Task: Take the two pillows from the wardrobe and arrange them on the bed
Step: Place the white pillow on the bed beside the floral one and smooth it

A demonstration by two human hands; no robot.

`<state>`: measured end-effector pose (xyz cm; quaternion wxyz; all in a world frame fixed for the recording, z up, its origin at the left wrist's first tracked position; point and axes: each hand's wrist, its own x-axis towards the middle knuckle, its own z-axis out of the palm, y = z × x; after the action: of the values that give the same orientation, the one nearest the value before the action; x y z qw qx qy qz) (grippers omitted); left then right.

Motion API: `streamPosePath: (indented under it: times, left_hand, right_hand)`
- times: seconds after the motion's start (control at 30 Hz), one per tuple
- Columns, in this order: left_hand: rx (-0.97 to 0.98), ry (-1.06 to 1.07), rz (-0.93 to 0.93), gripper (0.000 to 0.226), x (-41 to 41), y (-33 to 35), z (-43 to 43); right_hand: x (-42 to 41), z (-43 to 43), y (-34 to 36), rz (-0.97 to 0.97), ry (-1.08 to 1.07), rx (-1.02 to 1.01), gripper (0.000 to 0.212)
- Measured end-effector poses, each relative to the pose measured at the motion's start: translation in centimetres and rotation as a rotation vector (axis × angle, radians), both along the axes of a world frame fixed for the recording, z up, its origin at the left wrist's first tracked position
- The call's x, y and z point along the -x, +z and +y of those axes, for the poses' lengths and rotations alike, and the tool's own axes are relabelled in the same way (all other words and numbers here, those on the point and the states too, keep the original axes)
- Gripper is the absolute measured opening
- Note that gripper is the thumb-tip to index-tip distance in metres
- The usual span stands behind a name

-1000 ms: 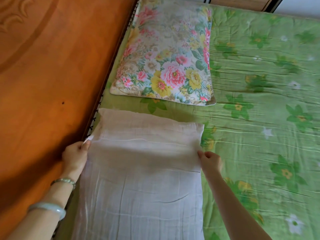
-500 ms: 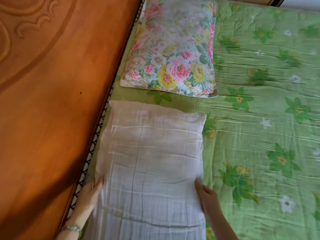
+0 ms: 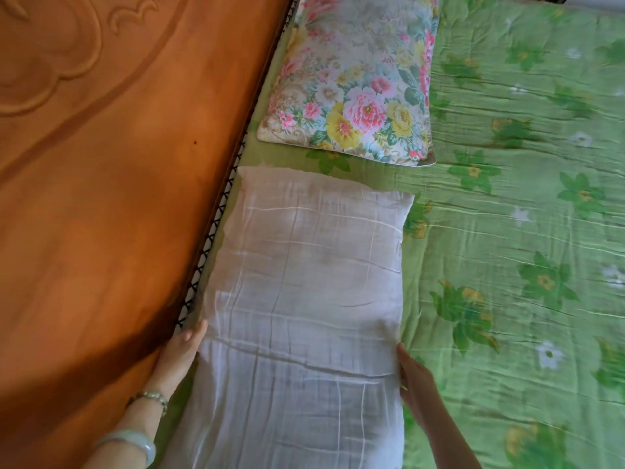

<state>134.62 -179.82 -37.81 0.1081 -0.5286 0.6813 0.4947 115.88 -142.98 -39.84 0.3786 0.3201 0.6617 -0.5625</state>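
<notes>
Your left hand [image 3: 182, 350] and right hand [image 3: 414, 377] press flat, fingers straight, against opposite sides of the white pillow [image 3: 304, 299]. The floral pillow [image 3: 355, 82] lies beyond.

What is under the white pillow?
The green floral sheet shows beside the white pillow, so it rests on that. The left hand and right hand touch its side edges; anything else beneath is covered.

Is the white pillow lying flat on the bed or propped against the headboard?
Flat. The white pillow lies on the green sheet, its top face showing, beside the headboard, not leaning on it.
</notes>
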Motion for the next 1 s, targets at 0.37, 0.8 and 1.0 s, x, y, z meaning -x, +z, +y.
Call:
streamPosePath:
  times: [0.37, 0.8, 1.0]
  left_hand:
    - [0.252, 0.118, 0.08, 0.04, -6.5, -1.9, 1.8]
    - [0.173, 0.044, 0.002, 0.038, -15.5, -1.7, 6.0]
    - [0.107, 0.056, -0.085, 0.033, -15.7, -1.2, 5.6]
  right_hand:
    - [-7.0, 0.2, 0.8, 0.282, 0.403, -0.368, 0.047]
    - [-16.0, 5.8, 0.5, 0.025, 0.343, -0.148, 0.021]
    - [-16.2, 3.8, -0.6, 0.055, 0.457, -0.274, 0.037]
